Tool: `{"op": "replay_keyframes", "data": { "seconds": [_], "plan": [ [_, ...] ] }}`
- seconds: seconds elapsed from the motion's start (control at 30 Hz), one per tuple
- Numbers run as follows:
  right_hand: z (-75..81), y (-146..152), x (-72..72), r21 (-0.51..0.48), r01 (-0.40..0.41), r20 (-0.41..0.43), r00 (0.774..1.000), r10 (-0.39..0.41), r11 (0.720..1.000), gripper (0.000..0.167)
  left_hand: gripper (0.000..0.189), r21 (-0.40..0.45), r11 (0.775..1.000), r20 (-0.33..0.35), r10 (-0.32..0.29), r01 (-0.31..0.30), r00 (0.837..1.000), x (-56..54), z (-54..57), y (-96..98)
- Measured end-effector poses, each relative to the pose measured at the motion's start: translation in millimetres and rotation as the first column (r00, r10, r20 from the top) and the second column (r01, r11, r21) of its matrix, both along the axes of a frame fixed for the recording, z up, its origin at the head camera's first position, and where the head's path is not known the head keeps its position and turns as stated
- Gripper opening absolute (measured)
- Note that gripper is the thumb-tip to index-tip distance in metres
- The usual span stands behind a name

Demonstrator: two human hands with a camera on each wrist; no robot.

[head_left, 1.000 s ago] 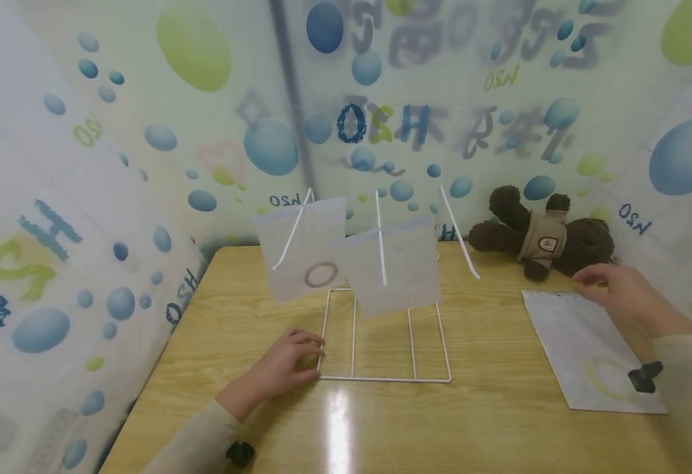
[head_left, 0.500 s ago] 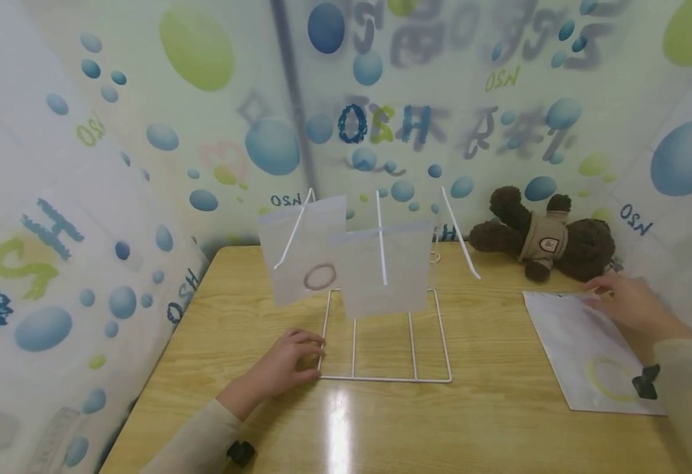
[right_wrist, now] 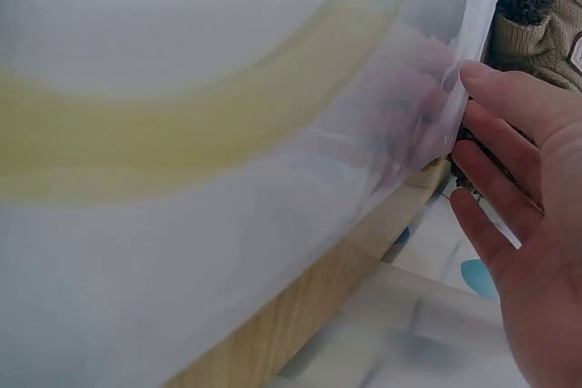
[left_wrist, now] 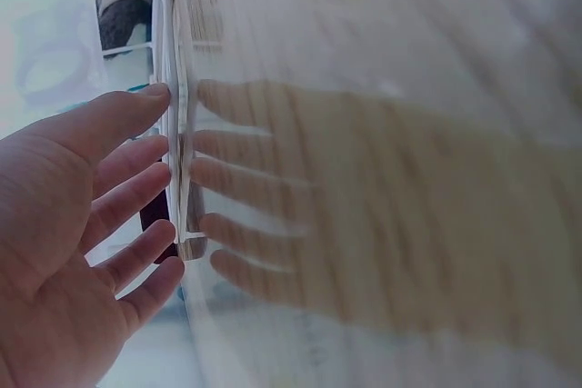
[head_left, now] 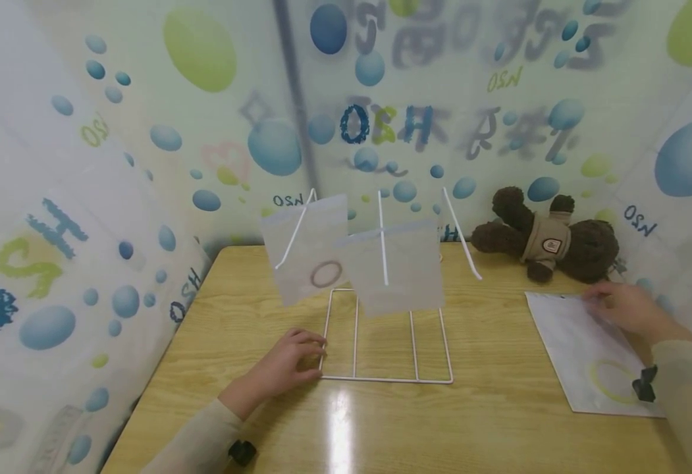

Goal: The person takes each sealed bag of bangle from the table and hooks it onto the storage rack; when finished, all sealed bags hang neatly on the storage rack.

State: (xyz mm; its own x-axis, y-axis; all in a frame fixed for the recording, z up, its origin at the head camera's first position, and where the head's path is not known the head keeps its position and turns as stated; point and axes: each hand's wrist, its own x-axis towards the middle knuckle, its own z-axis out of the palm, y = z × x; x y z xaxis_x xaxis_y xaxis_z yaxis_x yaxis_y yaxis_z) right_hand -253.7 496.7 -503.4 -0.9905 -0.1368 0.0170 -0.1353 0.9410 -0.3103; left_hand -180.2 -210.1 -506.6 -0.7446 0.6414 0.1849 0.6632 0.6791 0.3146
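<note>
My left hand [head_left: 280, 365] rests on the table at the left side of a white wire rack [head_left: 387, 380], fingers relaxed against its base wire. In the left wrist view the spread fingers [left_wrist: 136, 193] look loosely bent. My right hand [head_left: 627, 306] touches the far right edge of a translucent zip bag [head_left: 571, 342] with a yellow ring printed on it. Seen from the right wrist, the thumb tip meets the bag's edge and the fingers [right_wrist: 496, 165] stay loose. Two similar bags hang on the rack: the left bag [head_left: 298, 243] with a brownish ring, and the middle bag [head_left: 405, 270].
The rack's right prong [head_left: 461, 234] carries no bag. A dark brown teddy bear [head_left: 550, 240] in a beige top lies at the back right of the wooden table [head_left: 251, 283]. Printed curtains [head_left: 215, 118] enclose the table at the back and sides.
My right hand has lowered slightly to the right, from above the flat bag's far edge onto it. The hanging bags sway a little. My left hand has stayed put.
</note>
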Motion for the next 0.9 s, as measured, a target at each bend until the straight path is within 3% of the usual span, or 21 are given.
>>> {"op": "replay_keyframes", "data": {
  "seconds": [0.23,0.53,0.9],
  "plan": [
    [-4.7,2.9,-2.7,0.029,-0.041,-0.027,0.999,0.042,0.999,0.03,0.035,0.001,1.0,-0.002,0.003,-0.003,1.0,0.4,0.2,-0.7],
    [0.2,-0.2,-4.7,0.02,-0.053,-0.026,0.998,0.053,0.998,0.025,0.035,-0.002,1.0,0.001,0.004,-0.004,1.0,0.7,1.4,-0.2],
    [1.1,-2.0,-6.6,-0.027,0.018,0.029,0.999,-0.017,0.999,0.034,0.034,-0.015,1.0,0.017,0.008,-0.008,1.0,1.2,1.3,0.0]
  ]
}}
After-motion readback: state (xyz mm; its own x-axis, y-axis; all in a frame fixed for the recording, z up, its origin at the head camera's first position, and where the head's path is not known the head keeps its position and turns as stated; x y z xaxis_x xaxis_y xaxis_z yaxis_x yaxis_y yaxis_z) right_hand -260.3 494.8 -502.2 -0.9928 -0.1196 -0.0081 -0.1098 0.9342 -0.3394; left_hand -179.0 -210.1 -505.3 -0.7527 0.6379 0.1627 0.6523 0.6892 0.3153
